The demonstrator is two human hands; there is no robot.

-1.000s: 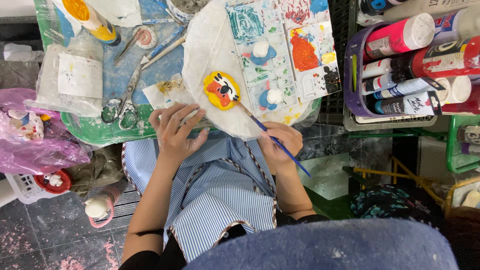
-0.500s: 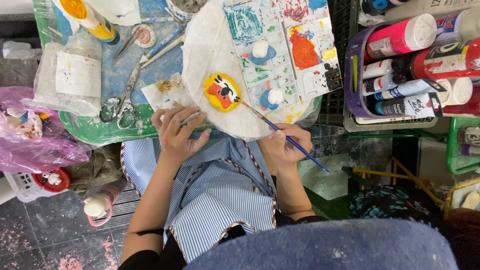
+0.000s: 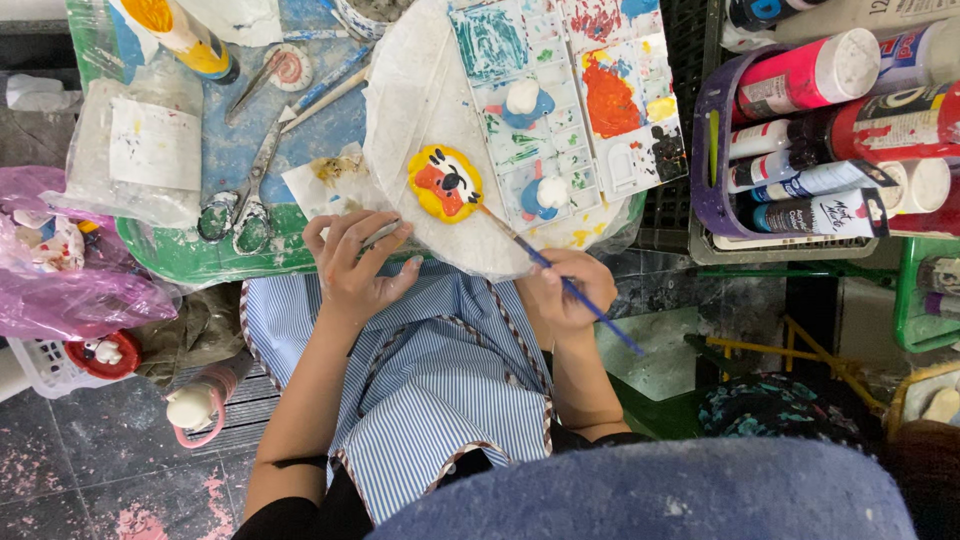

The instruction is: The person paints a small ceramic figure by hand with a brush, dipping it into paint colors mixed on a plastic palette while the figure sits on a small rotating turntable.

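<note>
A small round figure, painted yellow, orange, white and black, lies on a white plastic sheet over the table. My right hand grips a blue-handled paintbrush whose tip touches the figure's right edge. My left hand rests with spread fingers on the near edge of the sheet, left of the figure. A white paint palette with blue, green, orange and yellow paint lies just beyond the figure.
Scissors, a plastic bag and brushes lie on the green tray at left. A purple basket of paint bottles stands at right. A pink bag lies at far left. A striped apron covers my lap.
The camera view shifted slightly. My right hand has moved the brush tip against the figure's right edge. My left hand stays on the sheet's edge.
</note>
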